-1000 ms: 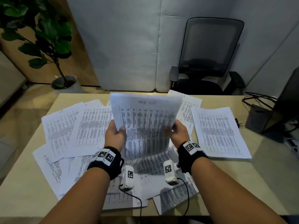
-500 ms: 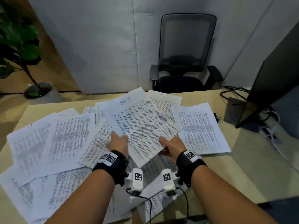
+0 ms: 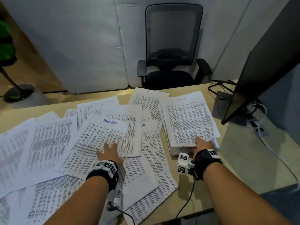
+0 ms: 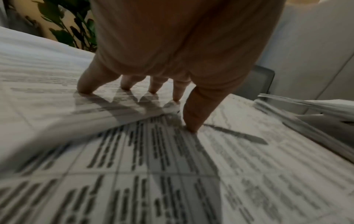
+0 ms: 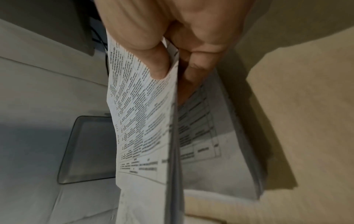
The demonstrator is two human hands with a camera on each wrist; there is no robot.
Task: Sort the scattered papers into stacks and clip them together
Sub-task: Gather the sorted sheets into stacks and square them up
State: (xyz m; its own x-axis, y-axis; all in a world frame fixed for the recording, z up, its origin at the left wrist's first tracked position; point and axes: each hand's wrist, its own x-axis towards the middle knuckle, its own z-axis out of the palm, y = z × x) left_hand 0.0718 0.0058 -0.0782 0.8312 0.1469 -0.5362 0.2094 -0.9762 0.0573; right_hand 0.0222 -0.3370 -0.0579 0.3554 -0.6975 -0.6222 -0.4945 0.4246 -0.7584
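Printed sheets lie scattered over the left and middle of the desk (image 3: 240, 161). My right hand (image 3: 202, 144) pinches the near edge of a sheet (image 5: 138, 115), thumb on top, over the stack of papers (image 3: 188, 120) at the right; the stack lies just under the sheet. My left hand (image 3: 109, 153) presses with spread, straight fingers (image 4: 153, 86) on a sheet headed "TASK LIST" (image 3: 100, 140) among the scattered papers. No clip shows in any view.
A dark monitor (image 3: 267, 65) stands at the desk's right edge with cables (image 3: 258, 127) behind it. A black office chair (image 3: 173, 46) faces the desk's far side. A potted plant (image 3: 9, 75) stands on the floor at the left.
The sheet that both hands held up in the middle has gone right and down onto the stack, with only my right hand on it. My left hand let go and came down on the scattered papers.
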